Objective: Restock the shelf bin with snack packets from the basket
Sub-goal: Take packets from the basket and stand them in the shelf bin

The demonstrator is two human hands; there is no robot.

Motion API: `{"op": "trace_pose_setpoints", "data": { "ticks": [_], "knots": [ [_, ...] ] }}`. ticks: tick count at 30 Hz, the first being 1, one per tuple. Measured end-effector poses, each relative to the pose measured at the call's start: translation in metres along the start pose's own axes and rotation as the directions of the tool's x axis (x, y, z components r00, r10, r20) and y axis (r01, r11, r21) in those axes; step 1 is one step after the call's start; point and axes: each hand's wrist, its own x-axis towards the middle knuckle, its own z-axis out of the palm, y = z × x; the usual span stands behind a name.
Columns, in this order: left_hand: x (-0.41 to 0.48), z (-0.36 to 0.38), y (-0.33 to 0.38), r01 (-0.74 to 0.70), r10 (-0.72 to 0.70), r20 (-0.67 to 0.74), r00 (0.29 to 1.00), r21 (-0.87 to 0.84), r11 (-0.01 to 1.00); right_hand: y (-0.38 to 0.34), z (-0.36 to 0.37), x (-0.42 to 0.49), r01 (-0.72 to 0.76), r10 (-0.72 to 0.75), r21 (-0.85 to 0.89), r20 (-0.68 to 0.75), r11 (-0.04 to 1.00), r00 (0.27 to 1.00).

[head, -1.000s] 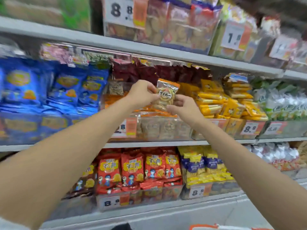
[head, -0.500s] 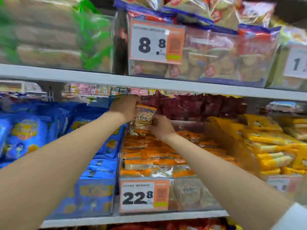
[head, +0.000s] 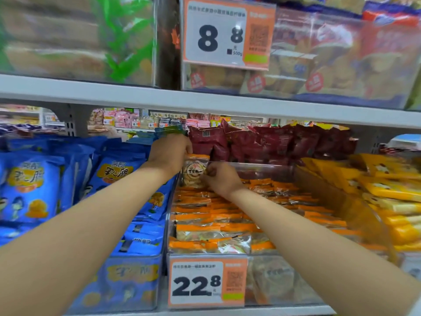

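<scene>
A small snack packet (head: 194,171) with an orange top and a round label stands upright at the back left corner of the clear shelf bin (head: 268,166). My left hand (head: 169,153) pinches its top edge. Its right side is held by the curled fingers of my right hand (head: 222,179). The bin is filled with several rows of matching orange-topped packets (head: 218,215). The basket is out of view.
Blue snack bags (head: 114,176) fill the bin to the left, yellow packets (head: 385,190) the bin to the right, dark red bags (head: 273,142) lie behind. A shelf board (head: 205,101) runs close above my hands. A price tag (head: 206,283) reading 22.8 hangs on the bin's front.
Both hands have carried the packet deeper over the bin toward its back left corner. The camera has moved closer and tilted up.
</scene>
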Motion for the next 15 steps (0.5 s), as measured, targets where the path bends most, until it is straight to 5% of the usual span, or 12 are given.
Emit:
{"op": "trace_pose_setpoints", "data": {
  "ticks": [5, 15],
  "knots": [
    [-0.005, 0.003, 0.003, -0.038, 0.036, 0.067, 0.997, 0.024, 0.999, 0.002, 0.002, -0.002, -0.016, 0.028, -0.114, 0.101, 0.993, 0.994],
    [-0.014, -0.013, 0.008, -0.019, 0.029, 0.085, 0.996, -0.127, 0.992, -0.002, -0.002, -0.006, -0.022, 0.024, 0.051, -0.051, 0.998, 0.998]
  ]
}}
